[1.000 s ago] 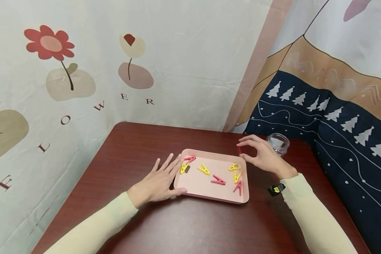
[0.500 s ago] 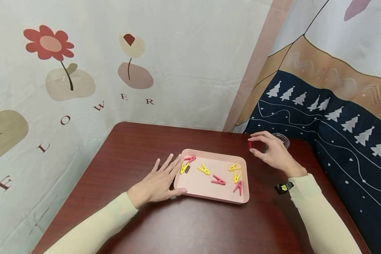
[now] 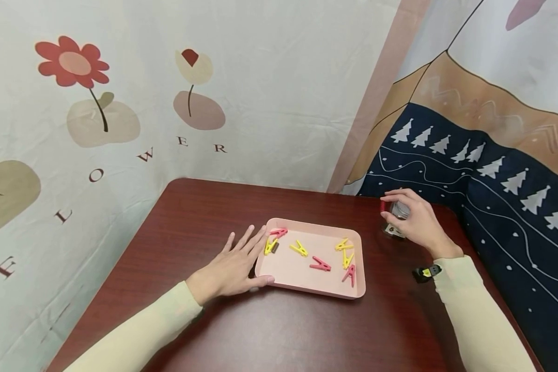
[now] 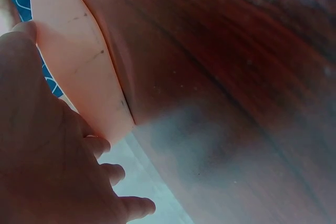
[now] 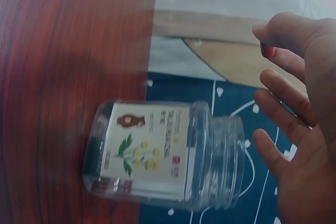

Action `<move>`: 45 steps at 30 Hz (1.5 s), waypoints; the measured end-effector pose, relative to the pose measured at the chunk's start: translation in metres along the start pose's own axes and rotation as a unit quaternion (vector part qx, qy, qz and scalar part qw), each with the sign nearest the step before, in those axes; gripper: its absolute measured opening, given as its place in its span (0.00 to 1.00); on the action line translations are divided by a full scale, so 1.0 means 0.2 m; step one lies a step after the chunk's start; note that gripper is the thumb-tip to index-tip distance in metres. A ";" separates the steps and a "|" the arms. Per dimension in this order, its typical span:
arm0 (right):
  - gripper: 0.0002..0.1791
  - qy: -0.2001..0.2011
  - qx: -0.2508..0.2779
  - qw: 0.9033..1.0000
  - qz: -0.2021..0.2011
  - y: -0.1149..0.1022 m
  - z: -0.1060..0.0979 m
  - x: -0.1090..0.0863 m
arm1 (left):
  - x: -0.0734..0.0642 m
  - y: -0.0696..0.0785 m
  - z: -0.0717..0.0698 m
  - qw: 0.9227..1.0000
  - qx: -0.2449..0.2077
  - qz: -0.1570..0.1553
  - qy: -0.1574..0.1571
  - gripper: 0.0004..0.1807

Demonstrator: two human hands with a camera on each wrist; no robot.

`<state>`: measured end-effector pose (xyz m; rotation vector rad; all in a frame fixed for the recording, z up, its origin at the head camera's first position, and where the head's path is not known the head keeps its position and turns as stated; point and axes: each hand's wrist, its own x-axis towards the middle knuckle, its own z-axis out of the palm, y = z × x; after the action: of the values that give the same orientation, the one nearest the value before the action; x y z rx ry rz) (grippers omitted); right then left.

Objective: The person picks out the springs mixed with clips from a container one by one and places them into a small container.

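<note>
Between thumb and fingertips my right hand (image 3: 416, 219) pinches a small red coil spring (image 3: 383, 206). A clear jar (image 5: 202, 156) with a printed label stands upright just below that hand, apart from it and partly hidden by it in the head view. My left hand (image 3: 232, 268) rests with spread, straight fingers on the left rim of a pink tray (image 3: 307, 289). Inside the tray lie several yellow clothespins (image 3: 299, 248) and pink clothespins (image 3: 320, 264). A dark coil spring (image 3: 275, 248) lies close to the left fingertips.
The tray sits on a dark red wooden table (image 3: 204, 206). Behind the table hangs a pale flower-print curtain (image 3: 269, 103), and on the right is a dark blue cloth (image 3: 507, 232) with white trees. The jar stands near the table's far right corner.
My right hand has moved right with the red spring, from beside the tray's far right corner to over the jar. The left hand and the tray have stayed in place.
</note>
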<state>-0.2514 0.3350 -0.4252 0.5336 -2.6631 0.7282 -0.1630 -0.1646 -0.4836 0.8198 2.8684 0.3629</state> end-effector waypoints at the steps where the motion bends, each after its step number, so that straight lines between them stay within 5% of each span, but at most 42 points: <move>1: 0.20 0.004 -0.001 1.000 0.002 0.01 -0.01 0.00 | 0.00 0.00 0.00 1.000 -0.001 0.000 0.000 0.64; 18: 0.19 0.093 0.014 0.993 0.068 0.16 -0.07 -0.05 | 0.01 0.00 0.00 1.000 0.000 -0.002 -0.002 0.65; 29: 0.20 0.088 0.006 0.988 0.124 0.21 -0.09 -0.08 | 0.00 -0.01 0.01 1.000 0.005 -0.002 -0.002 0.65; 45: 0.20 0.088 0.005 0.988 0.130 0.23 -0.08 -0.09 | 0.00 -0.01 0.01 1.000 0.001 -0.003 -0.004 0.64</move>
<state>-0.2522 0.3857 -0.4379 0.1172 -2.5888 0.8196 -0.1636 -0.1649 -0.4859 0.8098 2.8652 0.3545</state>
